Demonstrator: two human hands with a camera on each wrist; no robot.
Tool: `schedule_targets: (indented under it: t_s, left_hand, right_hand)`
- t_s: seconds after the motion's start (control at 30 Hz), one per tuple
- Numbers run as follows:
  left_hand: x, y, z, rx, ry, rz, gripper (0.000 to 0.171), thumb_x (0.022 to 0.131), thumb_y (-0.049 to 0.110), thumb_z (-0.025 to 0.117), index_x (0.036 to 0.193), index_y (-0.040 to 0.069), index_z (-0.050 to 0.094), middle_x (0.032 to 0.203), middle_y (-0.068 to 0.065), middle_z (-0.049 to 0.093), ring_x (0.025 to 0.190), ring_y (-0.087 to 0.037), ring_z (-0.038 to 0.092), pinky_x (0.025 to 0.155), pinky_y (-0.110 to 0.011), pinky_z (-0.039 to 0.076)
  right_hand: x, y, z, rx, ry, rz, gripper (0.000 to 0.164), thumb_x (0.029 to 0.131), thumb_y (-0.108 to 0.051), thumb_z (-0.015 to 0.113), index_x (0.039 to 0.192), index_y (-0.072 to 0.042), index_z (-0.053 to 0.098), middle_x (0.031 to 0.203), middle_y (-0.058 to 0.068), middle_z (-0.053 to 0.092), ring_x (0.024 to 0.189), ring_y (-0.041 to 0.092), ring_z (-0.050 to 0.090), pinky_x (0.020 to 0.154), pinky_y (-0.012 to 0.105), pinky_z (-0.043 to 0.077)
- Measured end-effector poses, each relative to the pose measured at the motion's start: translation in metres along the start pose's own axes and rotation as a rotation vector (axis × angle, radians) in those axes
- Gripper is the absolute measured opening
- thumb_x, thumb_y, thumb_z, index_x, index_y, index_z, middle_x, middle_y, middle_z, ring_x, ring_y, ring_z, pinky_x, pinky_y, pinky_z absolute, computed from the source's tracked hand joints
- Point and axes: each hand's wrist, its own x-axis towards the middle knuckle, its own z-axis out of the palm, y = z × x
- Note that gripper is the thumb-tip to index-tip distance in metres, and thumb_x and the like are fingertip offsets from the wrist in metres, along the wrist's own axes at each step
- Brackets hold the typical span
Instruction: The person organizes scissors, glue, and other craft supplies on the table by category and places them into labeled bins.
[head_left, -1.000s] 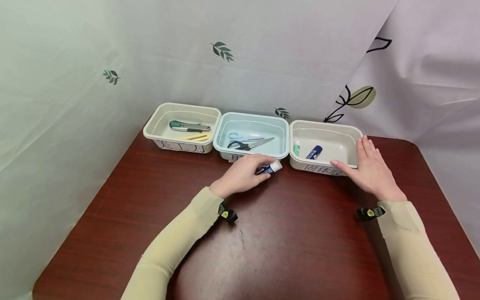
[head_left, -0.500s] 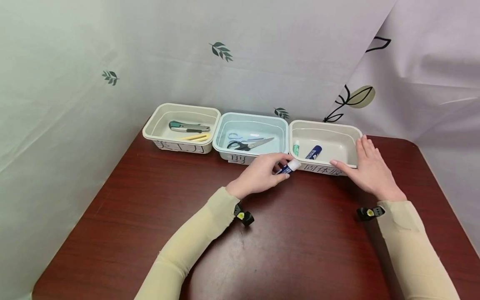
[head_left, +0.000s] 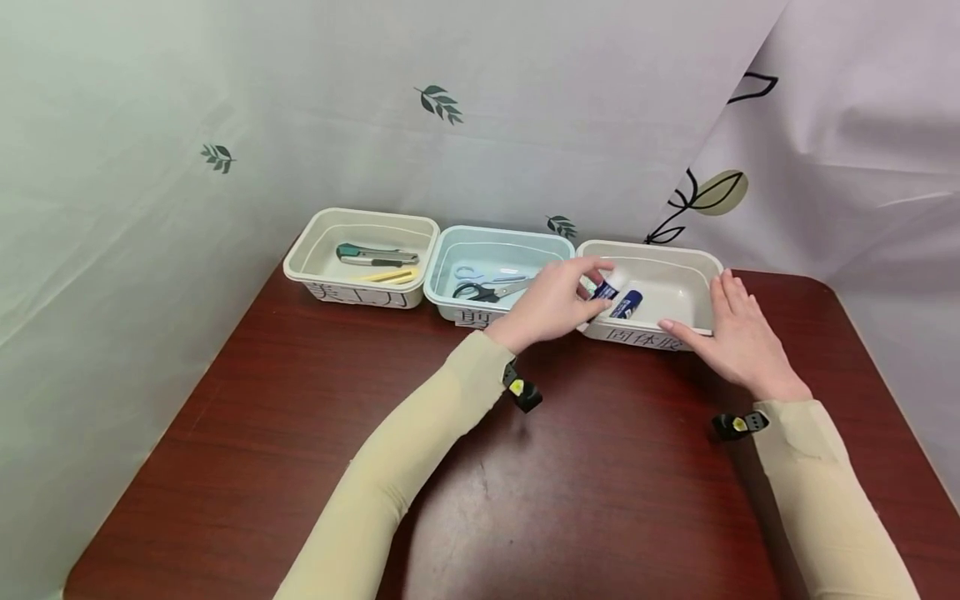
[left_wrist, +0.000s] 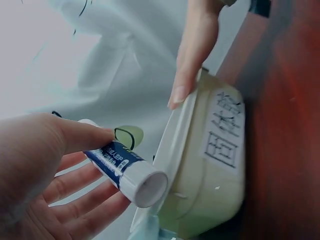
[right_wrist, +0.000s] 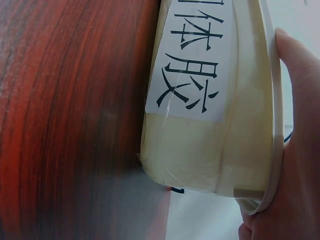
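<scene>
My left hand [head_left: 553, 302] pinches a glue stick [left_wrist: 122, 167] with a blue label and white cap, thumb on one side and fingers on the other. It is over the left end of the right cream bin [head_left: 671, 271], whose front bears a handwritten label. Inside that bin lies another blue glue stick [head_left: 627, 304]; a green one beside it is mostly hidden by my left hand. My right hand [head_left: 750, 342] rests on the bin's right end, fingers straight along the side and thumb on the front rim.
Left of it stand a light blue bin [head_left: 517, 242] with black-handled scissors [head_left: 480, 292] and a light blue pair, and a cream bin [head_left: 330, 229] with utility knives [head_left: 378, 254]. All line the back of the dark red table [head_left: 300, 400], against a pale curtain.
My left hand has carried the glue stick rightward and up, from in front of the blue bin to over the right bin. My right hand has stayed on the bin's edge.
</scene>
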Motion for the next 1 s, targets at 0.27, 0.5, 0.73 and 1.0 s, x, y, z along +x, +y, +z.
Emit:
schedule_targets:
  t_s: [0.27, 0.5, 0.73, 1.0]
  left_hand:
    - [0.033, 0.004, -0.005, -0.05, 0.05, -0.136, 0.054, 0.095, 0.02, 0.075, 0.145, 0.01, 0.055, 0.114, -0.004, 0.067, 0.088, -0.011, 0.067, 0.071, -0.018, 0.052]
    - [0.048, 0.006, 0.008, -0.041, 0.098, -0.242, 0.061, 0.095, 0.023, 0.075, 0.15, 0.012, 0.05, 0.115, -0.001, 0.068, 0.092, -0.01, 0.065, 0.074, -0.017, 0.051]
    - [0.048, 0.009, 0.012, 0.051, 0.041, -0.282, 0.085, 0.096, 0.041, 0.071, 0.161, 0.007, 0.028, 0.152, -0.006, 0.049, 0.139, -0.018, 0.044, 0.111, -0.024, 0.034]
    - [0.043, 0.008, 0.01, 0.025, 0.028, -0.222, 0.087, 0.097, 0.042, 0.069, 0.162, 0.006, 0.023, 0.157, -0.008, 0.042, 0.126, -0.017, 0.057, 0.105, -0.021, 0.039]
  right_hand:
    - [0.002, -0.001, 0.0, -0.001, -0.006, 0.005, 0.109, 0.096, -0.064, 0.055, 0.155, 0.016, 0.011, 0.162, 0.035, 0.001, 0.151, 0.044, -0.001, 0.121, 0.052, -0.001]
    - [0.003, -0.003, 0.002, -0.004, -0.011, 0.005, 0.109, 0.096, -0.063, 0.056, 0.154, 0.016, 0.01, 0.161, 0.036, 0.002, 0.151, 0.045, 0.0, 0.121, 0.052, -0.001]
    - [0.003, -0.003, 0.002, -0.008, -0.012, -0.001, 0.109, 0.096, -0.063, 0.055, 0.154, 0.017, 0.01, 0.161, 0.036, 0.001, 0.151, 0.045, -0.001, 0.121, 0.053, -0.002]
    - [0.003, -0.003, 0.001, -0.006, -0.013, 0.005, 0.109, 0.096, -0.063, 0.055, 0.154, 0.017, 0.011, 0.161, 0.036, 0.002, 0.151, 0.045, -0.001, 0.121, 0.053, -0.001]
